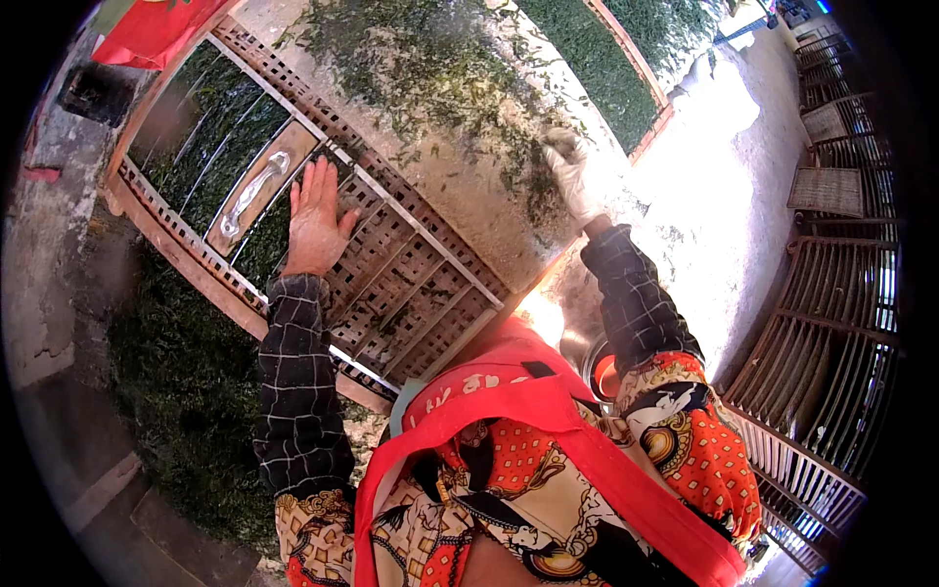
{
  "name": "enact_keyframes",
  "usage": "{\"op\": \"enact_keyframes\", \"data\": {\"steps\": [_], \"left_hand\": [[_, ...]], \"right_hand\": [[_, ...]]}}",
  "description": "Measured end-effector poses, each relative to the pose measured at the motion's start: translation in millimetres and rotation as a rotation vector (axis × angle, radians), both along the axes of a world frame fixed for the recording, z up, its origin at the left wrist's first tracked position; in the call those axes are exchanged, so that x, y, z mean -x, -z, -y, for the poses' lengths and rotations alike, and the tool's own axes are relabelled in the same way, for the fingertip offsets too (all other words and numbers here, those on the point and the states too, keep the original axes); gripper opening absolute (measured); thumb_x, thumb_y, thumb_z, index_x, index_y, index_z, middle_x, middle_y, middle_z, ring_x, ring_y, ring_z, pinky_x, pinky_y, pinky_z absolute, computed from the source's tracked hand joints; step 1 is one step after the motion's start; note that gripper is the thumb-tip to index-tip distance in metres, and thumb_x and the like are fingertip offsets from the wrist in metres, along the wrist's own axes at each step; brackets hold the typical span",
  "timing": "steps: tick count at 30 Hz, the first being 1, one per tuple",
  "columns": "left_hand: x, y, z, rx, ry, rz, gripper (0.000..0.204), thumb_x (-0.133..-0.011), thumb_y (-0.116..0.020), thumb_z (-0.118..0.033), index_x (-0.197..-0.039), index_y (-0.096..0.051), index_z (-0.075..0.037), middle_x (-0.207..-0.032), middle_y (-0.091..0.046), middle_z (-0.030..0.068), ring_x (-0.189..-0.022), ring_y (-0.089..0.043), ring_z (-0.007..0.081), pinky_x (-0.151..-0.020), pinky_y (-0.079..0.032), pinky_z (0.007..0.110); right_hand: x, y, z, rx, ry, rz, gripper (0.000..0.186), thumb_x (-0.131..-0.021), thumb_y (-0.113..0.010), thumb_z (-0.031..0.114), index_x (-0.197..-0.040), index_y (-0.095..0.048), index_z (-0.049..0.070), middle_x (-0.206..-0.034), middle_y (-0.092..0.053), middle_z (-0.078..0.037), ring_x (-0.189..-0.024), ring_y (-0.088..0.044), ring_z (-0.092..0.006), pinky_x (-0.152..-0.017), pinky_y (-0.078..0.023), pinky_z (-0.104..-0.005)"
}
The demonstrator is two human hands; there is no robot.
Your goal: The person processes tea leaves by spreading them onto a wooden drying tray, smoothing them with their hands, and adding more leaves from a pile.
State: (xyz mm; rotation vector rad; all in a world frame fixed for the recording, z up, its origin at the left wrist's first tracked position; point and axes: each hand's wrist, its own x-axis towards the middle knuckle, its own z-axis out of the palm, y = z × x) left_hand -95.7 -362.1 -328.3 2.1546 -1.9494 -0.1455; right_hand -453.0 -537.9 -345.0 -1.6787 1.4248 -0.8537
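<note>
My bare left hand (pixel 318 215) lies open, fingers stretched out, on a slatted lattice frame (pixel 411 303) beside a wooden block (pixel 220 220) with a metal handle (pixel 256 191). Dark green shredded seaweed-like leaves (pixel 245 117) show through the frame's upper-left half; its lower-right half shows mostly bare lattice with a few strands. My right hand (pixel 577 186), in a white glove, rests open with slightly bent fingers on a pale board (pixel 430 186) strewn with green shreds and grit, right of the frame.
Another wooden-edged bed of green shreds (pixel 597 68) lies beyond the board. A dark green heap (pixel 186 382) is below left. A red item (pixel 132 29) is at upper left. Slatted racks (pixel 822 323) line the right side of the pale, sunlit floor (pixel 714 186). A metal container (pixel 587 357) sits by my right arm.
</note>
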Motion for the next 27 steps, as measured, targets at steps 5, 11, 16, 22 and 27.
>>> {"op": "enact_keyframes", "data": {"steps": [5, 11, 16, 22, 27], "left_hand": [[-4.6, -8.1, -5.0, -0.041, -0.030, 0.020, 0.081, -0.085, -0.069, -0.025, -0.150, -0.026, -0.002, -0.158, -0.020, 0.0164, -0.148, -0.016, 0.0312, -0.119, -0.012, 0.045], [-11.7, 1.1, -4.0, -0.052, 0.028, -0.198, 0.084, -0.085, -0.068, -0.028, -0.152, -0.023, -0.006, -0.160, -0.016, 0.0140, -0.149, -0.008, 0.0284, -0.120, -0.006, 0.046], [-34.6, -33.5, -39.9, 0.374, -0.177, -1.152, 0.042, -0.094, -0.060, -0.037, -0.129, -0.060, -0.013, -0.135, -0.058, 0.0087, -0.129, -0.050, 0.0250, -0.111, -0.037, 0.044], [-46.1, 21.8, -115.8, 0.746, -0.610, -0.379, 0.035, -0.099, -0.052, -0.020, -0.130, -0.056, -0.005, -0.136, -0.054, 0.0165, -0.127, -0.050, 0.0291, -0.108, -0.039, 0.039], [-21.3, 60.5, -112.1, 0.430, -0.709, 0.094, 0.049, -0.101, -0.044, -0.022, -0.147, -0.035, -0.008, -0.157, -0.025, 0.0115, -0.146, -0.021, 0.0304, -0.119, -0.016, 0.047]], "right_hand": [[-13.9, -13.7, -12.6, 0.331, -0.159, -0.463, 0.079, -0.077, -0.079, 0.033, -0.143, -0.043, 0.008, -0.130, -0.057, -0.022, -0.118, -0.055, -0.0344, -0.098, -0.045, -0.0410], [-38.5, 6.9, -8.2, 0.140, -0.162, -0.223, 0.029, -0.085, -0.069, 0.009, -0.114, -0.065, 0.005, -0.105, -0.069, -0.012, -0.097, -0.066, -0.0183, -0.086, -0.050, -0.0285], [-116.5, -42.6, -11.4, 0.234, -0.313, 0.360, 0.015, -0.088, -0.065, 0.003, -0.100, -0.072, 0.009, -0.100, -0.069, -0.003, -0.086, -0.065, -0.0123, -0.083, -0.052, -0.0231], [-227.4, -61.4, -64.9, 0.255, -0.704, 0.224, 0.022, -0.088, -0.067, 0.014, -0.110, -0.070, 0.014, -0.102, -0.066, -0.002, -0.085, -0.063, -0.0113, -0.078, -0.054, -0.0259], [-256.3, -35.2, -86.6, 0.837, -0.948, -0.154, 0.032, -0.094, -0.051, 0.016, -0.123, -0.064, 0.013, -0.124, -0.061, -0.010, -0.102, -0.063, -0.0240, -0.089, -0.051, -0.0325]]}}
